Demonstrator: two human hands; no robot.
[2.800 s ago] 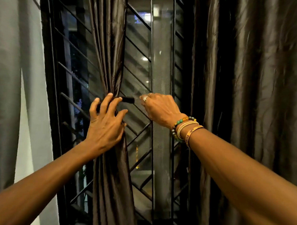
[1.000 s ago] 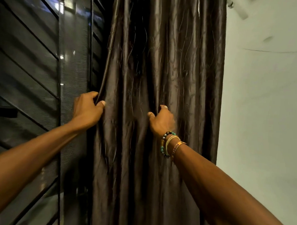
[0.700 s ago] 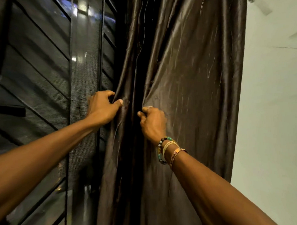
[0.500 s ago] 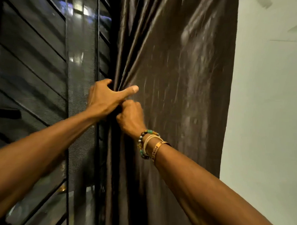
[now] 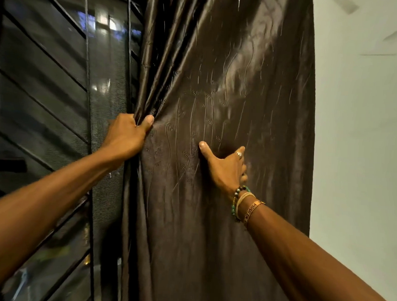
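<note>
Dark brown satin curtain [image 5: 230, 83] is bunched in the fingers of the left hand [image 5: 125, 138], a fold gripped by the right hand [image 5: 226, 168]; it could be torn down if tugged hard.

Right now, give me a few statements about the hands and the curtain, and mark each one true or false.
1. The left hand grips the curtain at its bunched left edge. True.
2. The right hand hangs clear of the curtain. False: it is on the cloth.
3. The bracelets are on the left wrist. False: they are on the right wrist.
4. A pale wall shows to the right of the curtain. True.
</note>
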